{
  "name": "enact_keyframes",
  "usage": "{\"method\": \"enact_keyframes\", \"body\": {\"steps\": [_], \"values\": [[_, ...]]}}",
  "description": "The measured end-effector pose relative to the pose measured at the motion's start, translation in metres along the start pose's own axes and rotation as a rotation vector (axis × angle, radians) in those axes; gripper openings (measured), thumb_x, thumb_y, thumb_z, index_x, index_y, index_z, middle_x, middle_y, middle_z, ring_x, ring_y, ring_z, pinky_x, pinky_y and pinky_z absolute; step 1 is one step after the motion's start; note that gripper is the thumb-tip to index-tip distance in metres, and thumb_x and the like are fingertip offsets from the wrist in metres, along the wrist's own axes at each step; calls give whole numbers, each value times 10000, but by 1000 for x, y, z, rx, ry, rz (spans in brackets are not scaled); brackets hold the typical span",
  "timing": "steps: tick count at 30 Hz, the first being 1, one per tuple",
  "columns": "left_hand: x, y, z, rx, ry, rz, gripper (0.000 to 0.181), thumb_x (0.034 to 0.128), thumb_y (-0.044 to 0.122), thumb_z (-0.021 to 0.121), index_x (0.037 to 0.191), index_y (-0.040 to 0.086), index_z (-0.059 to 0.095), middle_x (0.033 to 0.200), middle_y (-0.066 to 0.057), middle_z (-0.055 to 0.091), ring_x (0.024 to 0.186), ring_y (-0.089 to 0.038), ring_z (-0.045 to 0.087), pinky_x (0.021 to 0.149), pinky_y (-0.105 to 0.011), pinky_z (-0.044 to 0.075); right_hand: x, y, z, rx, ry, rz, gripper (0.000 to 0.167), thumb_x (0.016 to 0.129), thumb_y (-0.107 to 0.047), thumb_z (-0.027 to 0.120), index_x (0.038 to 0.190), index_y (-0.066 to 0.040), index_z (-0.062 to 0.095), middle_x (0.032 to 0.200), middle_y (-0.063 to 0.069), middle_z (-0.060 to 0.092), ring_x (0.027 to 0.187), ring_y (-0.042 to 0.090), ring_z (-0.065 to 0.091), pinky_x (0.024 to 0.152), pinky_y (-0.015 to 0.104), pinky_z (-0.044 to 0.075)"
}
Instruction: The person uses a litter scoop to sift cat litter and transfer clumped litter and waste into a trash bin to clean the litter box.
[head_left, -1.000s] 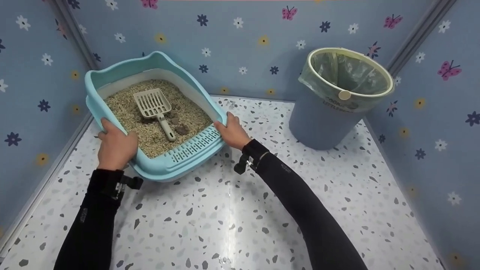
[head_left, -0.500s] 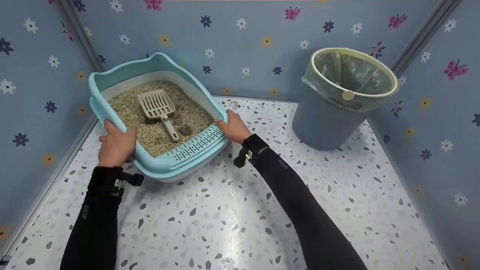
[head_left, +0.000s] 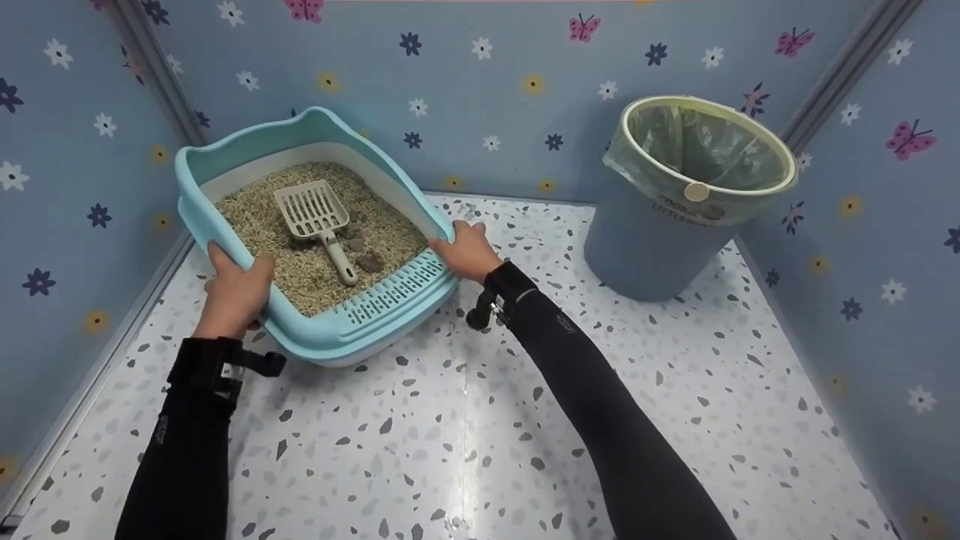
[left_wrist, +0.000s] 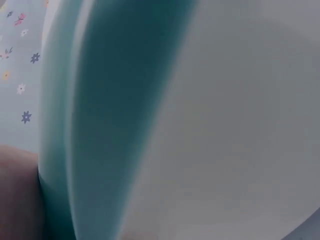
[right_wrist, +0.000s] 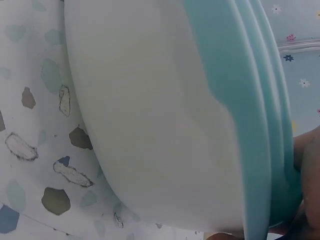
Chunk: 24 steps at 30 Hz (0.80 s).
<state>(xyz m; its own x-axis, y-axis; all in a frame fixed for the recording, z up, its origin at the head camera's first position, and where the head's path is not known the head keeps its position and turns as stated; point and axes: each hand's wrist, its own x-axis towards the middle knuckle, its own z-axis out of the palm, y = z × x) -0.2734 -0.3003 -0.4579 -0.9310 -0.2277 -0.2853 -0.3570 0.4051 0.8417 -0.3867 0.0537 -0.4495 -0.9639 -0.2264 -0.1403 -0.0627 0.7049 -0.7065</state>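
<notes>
A litter box (head_left: 300,330) with a light blue rim and white base sits at the left, turned at an angle. Its near-left rim is held by my left hand (head_left: 234,292), thumb over the edge and the other fingers mostly hidden below. My right hand (head_left: 468,253) grips the right front corner beside the slotted step; fingertips reach under the rim in the right wrist view. Inside, on the tan litter (head_left: 259,217), lies a beige slotted scoop (head_left: 313,210), its handle toward the front. Brown clumps (head_left: 369,261) lie beside the handle.
A blue bin (head_left: 645,247) with a cream ring and a translucent green liner (head_left: 705,146) stands at the back right. Flower-printed walls (head_left: 480,90) enclose the back and both sides. The floor (head_left: 405,465) is speckled white.
The whole view has shifted slightly, so everything appears a little farther right than a second ago. Both hands keep their hold on the litter box, and the scoop still lies on the litter.
</notes>
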Motion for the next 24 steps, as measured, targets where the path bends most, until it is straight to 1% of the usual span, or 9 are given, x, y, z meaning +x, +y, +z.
{"method": "enact_keyframes", "body": {"steps": [3,7,10,14,17,20,23,24], "values": [[1,0,1,3,-15,4,1065,1082,671,346,1610,248,-477,1659,-556,-27,1139,-486,549,765,-500,627,-4,3,-2,-9,-10,-13,730,1163,-407,578,1700,36,360,1542,272,444,1307,298,532,1113,402,506],[2,0,2,9,-36,19,1042,1100,627,346,1607,240,-478,1664,-548,-30,1202,-505,531,775,-492,606,-14,10,-4,-27,-10,-23,731,1159,-433,574,1684,38,381,1490,264,462,1235,296,562,1064,414,520],[2,2,5,26,-54,30,1035,1104,606,348,1610,230,-473,1639,-552,102,1157,-484,558,743,-476,597,-24,15,-6,-66,7,-28,743,1156,-468,567,1671,41,401,1450,250,491,1197,293,575,1047,427,524],[3,5,9,51,-76,51,1060,1097,641,363,1625,225,-457,1568,-544,273,1005,-410,618,694,-461,612,-40,24,-9,-104,39,-38,768,1151,-506,564,1657,54,419,1400,237,530,1156,296,596,1021,441,544],[4,8,13,45,-102,75,1070,1097,663,370,1628,234,-453,1551,-535,308,946,-367,636,685,-455,607,-52,32,-10,-121,73,-43,779,1145,-530,559,1651,47,429,1368,225,537,1099,298,618,963,439,566],[5,9,19,36,-127,98,1080,1098,671,385,1635,237,-446,1543,-520,331,930,-349,644,677,-444,596,-65,39,-12,-142,100,-36,789,1147,-549,541,1660,38,420,1347,221,526,1051,299,624,911,441,570],[6,12,27,28,-150,116,1081,1102,660,406,1647,250,-431,1533,-490,371,965,-367,645,686,-440,597,-80,46,-14,-161,119,-17,803,1152,-557,520,1674,41,398,1325,227,520,1016,309,626,880,450,575],[7,13,30,25,-160,123,1081,1102,655,412,1649,252,-429,1547,-487,364,996,-377,640,693,-441,595,-85,48,-15,-159,127,-9,811,1152,-557,522,1679,46,389,1323,227,521,1017,310,625,881,453,578]]}}
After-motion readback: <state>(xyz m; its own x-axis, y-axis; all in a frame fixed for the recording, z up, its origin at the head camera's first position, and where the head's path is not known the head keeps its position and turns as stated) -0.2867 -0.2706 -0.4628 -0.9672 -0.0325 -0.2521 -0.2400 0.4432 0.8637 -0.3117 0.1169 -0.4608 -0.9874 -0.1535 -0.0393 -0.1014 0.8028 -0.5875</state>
